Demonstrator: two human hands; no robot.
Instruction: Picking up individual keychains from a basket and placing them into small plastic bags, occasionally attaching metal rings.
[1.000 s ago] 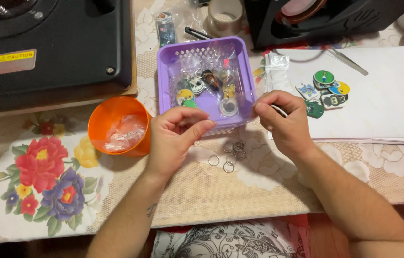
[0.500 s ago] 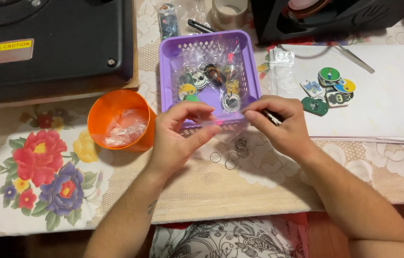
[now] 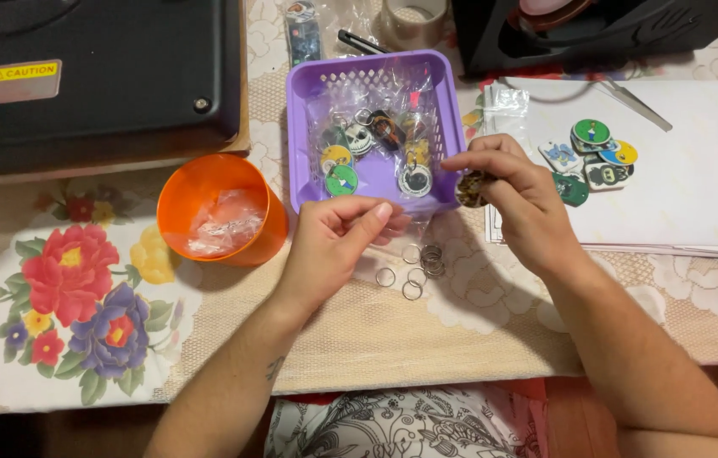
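Currently you are pinching a small round dark charm [image 3: 470,188] in your right hand [image 3: 518,199], your left hand [image 3: 335,242] closing its fingertips on something too small to tell, while loose silver metal rings [image 3: 417,267] are lying unused at six o'clock of the purple plastic basket [image 3: 301,136] of bagged charms.

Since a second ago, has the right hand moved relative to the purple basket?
Yes. The right hand has lifted and drawn rightward off the purple basket's front right corner, toward the white paper.

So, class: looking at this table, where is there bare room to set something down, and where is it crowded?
Free: the white paper sheet right of the round charms, and the tablecloth between the forearms, below the metal rings. Also the flowered patch under the orange cup. Crowded: the purple basket, and the rings between left hand and right hand.
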